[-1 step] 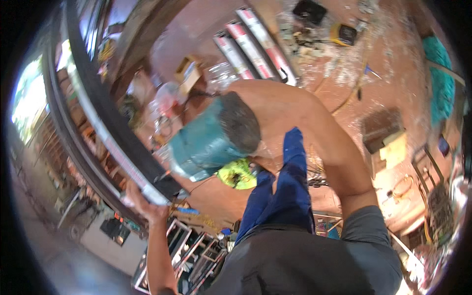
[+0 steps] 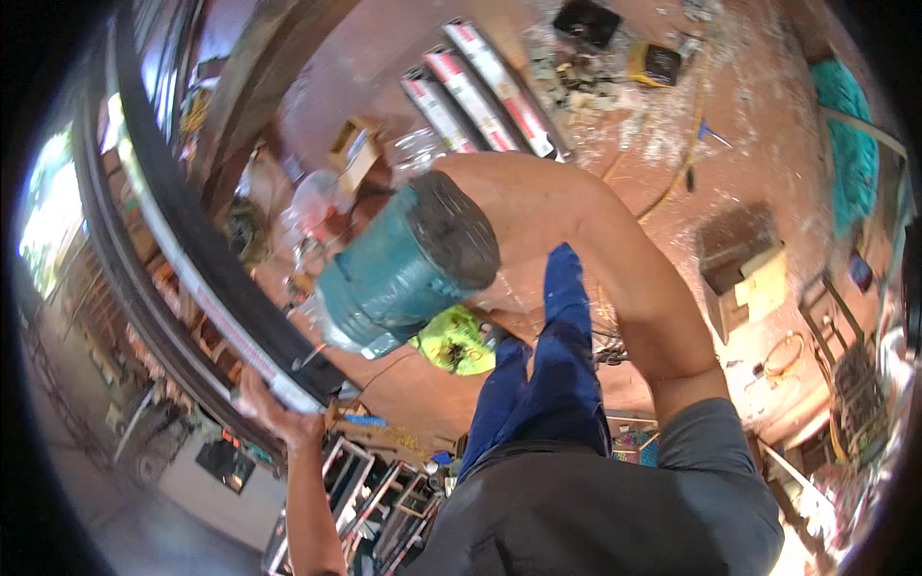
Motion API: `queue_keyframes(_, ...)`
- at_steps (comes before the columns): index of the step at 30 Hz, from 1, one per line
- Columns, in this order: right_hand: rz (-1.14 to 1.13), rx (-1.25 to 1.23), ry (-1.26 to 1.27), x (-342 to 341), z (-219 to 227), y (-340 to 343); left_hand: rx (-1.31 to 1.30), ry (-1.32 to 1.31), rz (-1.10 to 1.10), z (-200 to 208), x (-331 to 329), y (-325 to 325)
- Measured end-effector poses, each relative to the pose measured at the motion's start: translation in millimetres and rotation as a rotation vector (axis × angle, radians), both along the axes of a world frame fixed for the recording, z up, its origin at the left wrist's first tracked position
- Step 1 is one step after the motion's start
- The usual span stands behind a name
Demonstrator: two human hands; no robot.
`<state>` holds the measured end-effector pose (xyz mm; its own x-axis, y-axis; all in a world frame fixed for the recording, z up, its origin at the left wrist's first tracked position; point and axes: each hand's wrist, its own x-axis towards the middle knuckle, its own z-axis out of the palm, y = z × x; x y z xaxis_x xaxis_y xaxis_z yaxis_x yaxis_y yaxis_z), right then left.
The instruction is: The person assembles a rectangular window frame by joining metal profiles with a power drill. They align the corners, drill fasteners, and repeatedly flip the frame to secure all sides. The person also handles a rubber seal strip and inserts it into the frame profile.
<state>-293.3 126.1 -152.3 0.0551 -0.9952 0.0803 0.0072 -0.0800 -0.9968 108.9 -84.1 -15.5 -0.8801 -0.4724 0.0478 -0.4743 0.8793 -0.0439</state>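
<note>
My right arm bends round in front of me, and the right hand (image 2: pixel 369 207) is mostly hidden behind a teal power drill (image 2: pixel 389 269) with a dark grey rear end. That hand is closed round the drill. A thin bit sticks out of the drill's front, beside the end of a long dark metal bar (image 2: pixel 230 288) with a white printed strip. Whether the bit touches the bar cannot be made out. My left hand (image 2: pixel 288 422) is wrapped round the near end of this bar, fingers on its far side.
Three white-and-red wrapped bars (image 2: pixel 480 91) lie on the reddish floor. Nearby are an open cardboard box (image 2: pixel 355 154), a yellow-black tool (image 2: pixel 655 64) and a yellow cable (image 2: pixel 687 168). A bright yellow-green cloth (image 2: pixel 451 341) lies by my legs. Metal frames (image 2: pixel 389 499) stand at lower left.
The view has shifted a little, so most things sit slightly further left. The drill is tilted slightly differently. Both hands keep their holds.
</note>
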Motion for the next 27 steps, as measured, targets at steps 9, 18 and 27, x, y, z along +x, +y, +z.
queue_keyframes(9,-0.544,0.417,-0.233,-30,-65,123,0.089,-0.007,0.032,-8,-2,-2)
queue_keyframes(18,-1.159,0.432,-1.417,27,-291,306,0.194,-0.254,-0.046,20,49,-38)
queue_keyframes(27,-1.517,0.807,-1.113,61,-508,371,0.412,-0.267,0.436,47,60,-35)
